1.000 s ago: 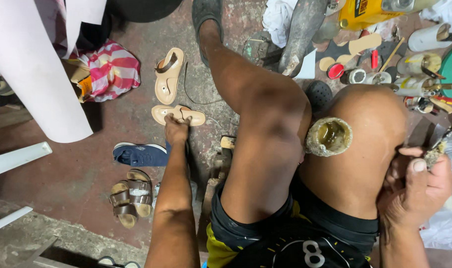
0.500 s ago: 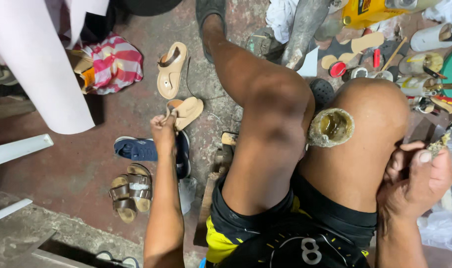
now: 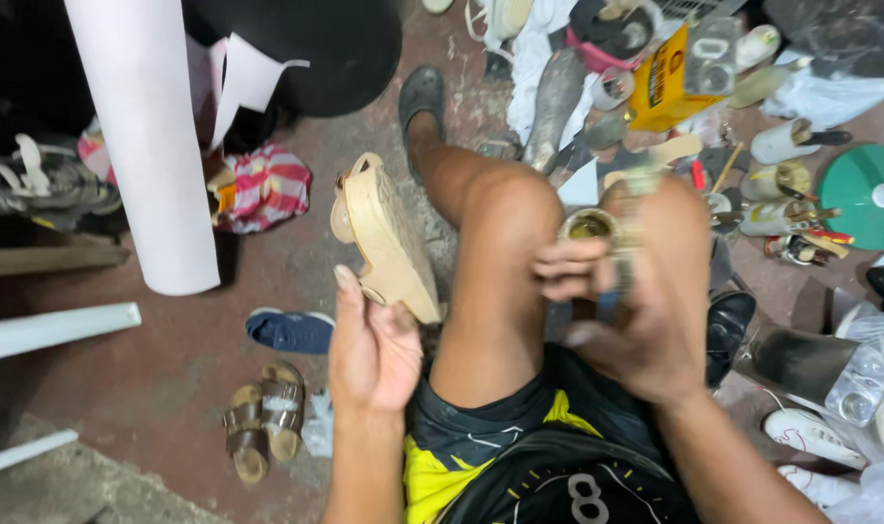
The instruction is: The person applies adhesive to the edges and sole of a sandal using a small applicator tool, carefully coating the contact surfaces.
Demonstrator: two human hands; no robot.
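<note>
A seated person's left hand [image 3: 372, 349] lifts a tan sandal [image 3: 384, 238] sole-up beside the knee, fingers curled around its heel end. The stiff, light sole looks easiest gripped by its edges. The blurred right hand [image 3: 622, 311] closes on a small open glue tin [image 3: 589, 227] perched at the knees.

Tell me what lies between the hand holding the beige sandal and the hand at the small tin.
In the head view, the person's own bare thigh lies between the left hand with the beige sandal and the right hand at the tin.
</note>
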